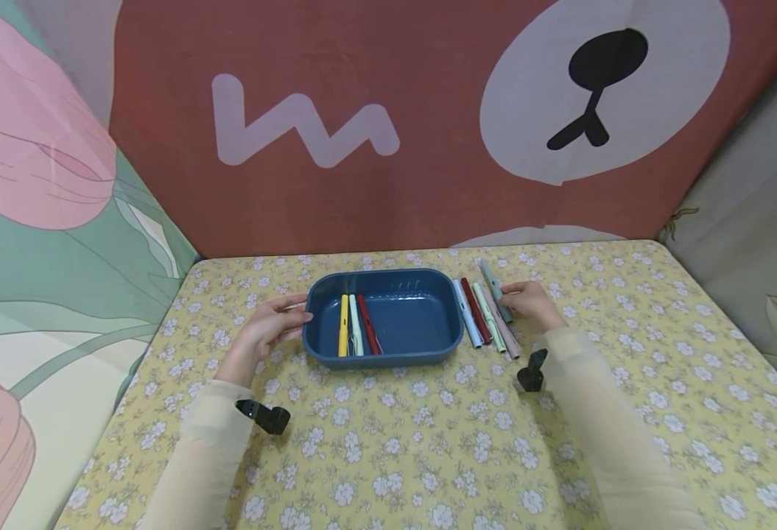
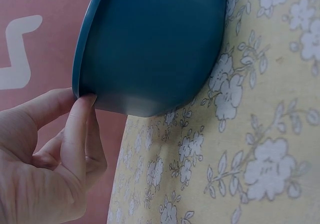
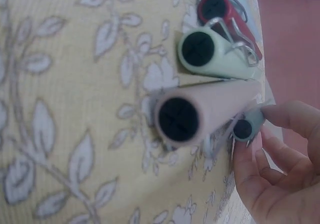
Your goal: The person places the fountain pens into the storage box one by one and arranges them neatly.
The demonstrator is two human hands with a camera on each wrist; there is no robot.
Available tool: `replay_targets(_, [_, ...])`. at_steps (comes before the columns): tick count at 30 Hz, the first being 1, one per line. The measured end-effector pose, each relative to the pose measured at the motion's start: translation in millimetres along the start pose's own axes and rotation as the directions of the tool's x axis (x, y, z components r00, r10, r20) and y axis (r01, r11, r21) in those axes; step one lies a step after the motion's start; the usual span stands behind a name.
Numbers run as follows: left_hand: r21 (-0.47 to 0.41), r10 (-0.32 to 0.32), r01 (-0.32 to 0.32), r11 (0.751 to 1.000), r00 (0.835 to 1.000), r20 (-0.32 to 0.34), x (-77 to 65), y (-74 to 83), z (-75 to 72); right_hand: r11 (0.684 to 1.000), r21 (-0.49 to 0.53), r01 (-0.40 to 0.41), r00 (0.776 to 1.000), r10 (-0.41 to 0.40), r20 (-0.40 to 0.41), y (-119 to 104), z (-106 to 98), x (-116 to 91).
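Observation:
A dark blue rounded box [image 1: 388,361] stands on the table; my left hand [image 1: 272,324] pinches its left end at the rim [image 2: 82,48], thumb against the outer wall. Inside lie a yellow pen [image 1: 344,327], a mint pen [image 1: 356,326] and a red pen [image 1: 369,325], side by side toward the left. Right of the box, my right hand [image 1: 534,303] holds a grey-green pen [image 1: 490,279] between thumb and fingers. Next to that pen lie a pale pink pen [image 3: 215,106], a mint pen [image 3: 220,56], a dark red pen [image 1: 476,311] and a light blue pen [image 1: 468,313].
A yellow flowered cloth [image 1: 388,456] covers the table. Behind rises a red-brown printed hanging [image 1: 421,206], with a pink and green flower-print one [image 1: 50,221] on the left. Each sleeve carries a small black wrist camera [image 1: 272,419]. The light blue pen lies close against the box's right end.

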State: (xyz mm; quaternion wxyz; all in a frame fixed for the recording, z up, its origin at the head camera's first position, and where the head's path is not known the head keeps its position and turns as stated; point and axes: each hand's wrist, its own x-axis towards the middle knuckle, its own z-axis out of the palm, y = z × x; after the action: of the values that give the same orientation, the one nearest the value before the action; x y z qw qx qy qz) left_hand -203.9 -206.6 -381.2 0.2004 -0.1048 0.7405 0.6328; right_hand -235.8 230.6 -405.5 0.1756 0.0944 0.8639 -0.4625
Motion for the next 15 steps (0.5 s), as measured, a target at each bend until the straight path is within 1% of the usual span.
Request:
replay_targets(6, [-0.001,-0.006,0.006,1.000,1.000,0.001,0.0,-0.1,-0.5,0.998,0.068,0.009,0.999,-0.011,0.037,1,-6,-1])
replay_targets(10, [0.002,-0.005,0.005,1.000,1.000,-0.002,0.9,-0.3,-1.2,0.995,0.092,0.046,0.997,-0.051,0.051,0,-10,-3])
replay_targets(13, [0.006,-0.002,0.002,1.000,1.000,-0.002,2.1,-0.9,-1.3,0.988,0.143,0.060,0.995,-0.071,0.076,-2,-13,-4])
replay_targets(15, [0.007,-0.001,0.001,1.000,1.000,-0.002,2.7,-1.1,-1.2,0.983,0.178,0.055,0.994,-0.071,0.087,-3,-15,-4])
